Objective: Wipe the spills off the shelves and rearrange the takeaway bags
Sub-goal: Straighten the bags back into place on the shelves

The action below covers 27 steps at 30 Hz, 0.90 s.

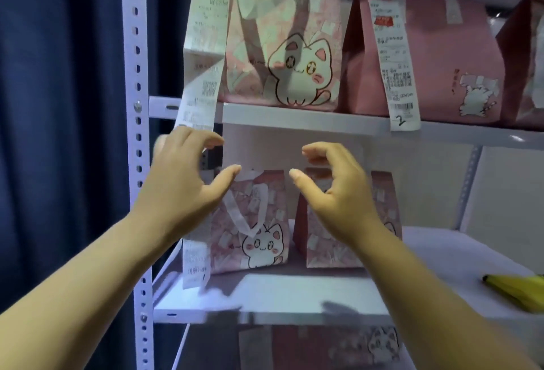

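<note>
Two pink takeaway bags stand on the middle shelf (265, 296): a cat-print bag (256, 240) at the left with a receipt hanging at its side, and a second pink bag (321, 249) just right of it. My left hand (182, 190) and my right hand (338, 193) hover in front of these bags, fingers curled and apart, holding nothing. On the upper shelf (294, 118) stand a large cat-print bag (288, 55) with a long receipt (206, 46) and a plain pink bag (435, 57) with a receipt marked 2.
A yellow cloth (518, 290) lies on the middle shelf at the right. A perforated white upright (137, 134) frames the rack's left side, with a dark blue curtain (59, 105) beyond. Another cat-print bag (353, 346) sits on the shelf below.
</note>
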Available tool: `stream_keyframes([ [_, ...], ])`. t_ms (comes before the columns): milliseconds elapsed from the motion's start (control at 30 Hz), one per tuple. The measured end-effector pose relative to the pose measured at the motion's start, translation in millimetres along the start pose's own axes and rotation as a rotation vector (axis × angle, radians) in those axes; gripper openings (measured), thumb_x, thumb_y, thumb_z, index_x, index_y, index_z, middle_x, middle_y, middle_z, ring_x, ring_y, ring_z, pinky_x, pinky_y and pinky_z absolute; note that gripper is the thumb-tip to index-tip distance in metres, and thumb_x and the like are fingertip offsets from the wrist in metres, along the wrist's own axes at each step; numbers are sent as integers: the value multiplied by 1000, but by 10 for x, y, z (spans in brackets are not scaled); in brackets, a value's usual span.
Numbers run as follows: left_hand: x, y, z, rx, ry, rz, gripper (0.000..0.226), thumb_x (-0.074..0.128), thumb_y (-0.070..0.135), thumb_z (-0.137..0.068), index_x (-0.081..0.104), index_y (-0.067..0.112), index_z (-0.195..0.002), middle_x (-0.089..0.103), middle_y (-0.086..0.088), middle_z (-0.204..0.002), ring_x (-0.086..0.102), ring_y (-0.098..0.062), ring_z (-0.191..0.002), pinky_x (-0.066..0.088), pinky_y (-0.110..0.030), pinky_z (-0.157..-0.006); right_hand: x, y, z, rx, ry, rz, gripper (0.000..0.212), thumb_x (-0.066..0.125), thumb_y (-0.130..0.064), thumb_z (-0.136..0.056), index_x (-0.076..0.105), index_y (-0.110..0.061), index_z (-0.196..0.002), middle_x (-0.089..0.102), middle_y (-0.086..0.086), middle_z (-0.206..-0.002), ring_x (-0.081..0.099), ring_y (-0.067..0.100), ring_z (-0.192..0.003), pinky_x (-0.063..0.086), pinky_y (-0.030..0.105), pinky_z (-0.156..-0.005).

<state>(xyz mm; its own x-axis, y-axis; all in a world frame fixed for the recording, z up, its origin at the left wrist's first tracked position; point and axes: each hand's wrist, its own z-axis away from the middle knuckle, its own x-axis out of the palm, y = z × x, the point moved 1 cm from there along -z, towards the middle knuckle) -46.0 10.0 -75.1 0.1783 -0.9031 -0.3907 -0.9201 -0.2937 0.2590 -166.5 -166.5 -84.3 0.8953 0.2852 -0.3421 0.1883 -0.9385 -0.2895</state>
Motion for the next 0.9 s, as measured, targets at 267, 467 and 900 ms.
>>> stream_keyframes([
  [267, 620, -413, 597, -196, -237, 7, 40, 66, 38, -80, 55, 19, -113, 53, 2, -107, 50, -20, -104, 41, -32, -91, 356, 540, 552, 288, -285, -5, 27, 63, -33, -86, 55, -22, -110, 57, -7, -106, 53, 0, -93, 43, 16, -79],
  [467, 1084, -843, 874, -499, -324, -91, 57, 65, 36, -82, 40, 4, -121, 23, -11, -141, 26, -32, -127, 35, -37, -96, 731, 1141, 730, 640, -576, -7, 65, 64, -41, -84, 35, -17, -137, 45, 2, -135, 48, 20, -119, 43, 33, -95],
  [900, 1405, -1272, 1015, -825, -330, 181, 35, 64, 21, -84, 37, 17, -104, 56, -4, -112, 55, -23, -96, 46, -32, -74, 1261, 1508, 766, 715, -775, 101, 42, 58, -36, -89, 36, -14, -61, 35, 4, -54, 35, 17, -47, 27, 29, -44],
])
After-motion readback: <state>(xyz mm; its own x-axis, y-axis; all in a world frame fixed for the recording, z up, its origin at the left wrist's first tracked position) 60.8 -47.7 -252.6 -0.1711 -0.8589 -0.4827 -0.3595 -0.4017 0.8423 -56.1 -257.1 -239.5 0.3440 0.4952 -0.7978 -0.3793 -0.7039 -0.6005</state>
